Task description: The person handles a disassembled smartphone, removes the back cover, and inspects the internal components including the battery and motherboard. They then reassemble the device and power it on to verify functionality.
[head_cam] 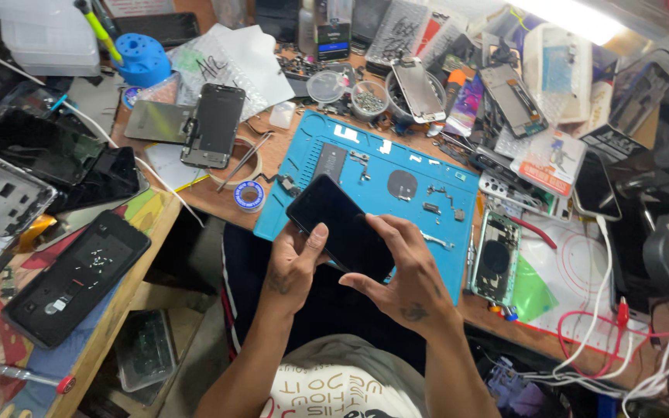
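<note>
Phone's [340, 223] lower end behind hands

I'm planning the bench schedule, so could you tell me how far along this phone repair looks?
Done: small parts lie stripped on the blue silicone work mat. In hand: the left hand and right hand hold a black glass-fronted phone, screen dark. Left: an opened green phone housing lies beside the mat.
</note>
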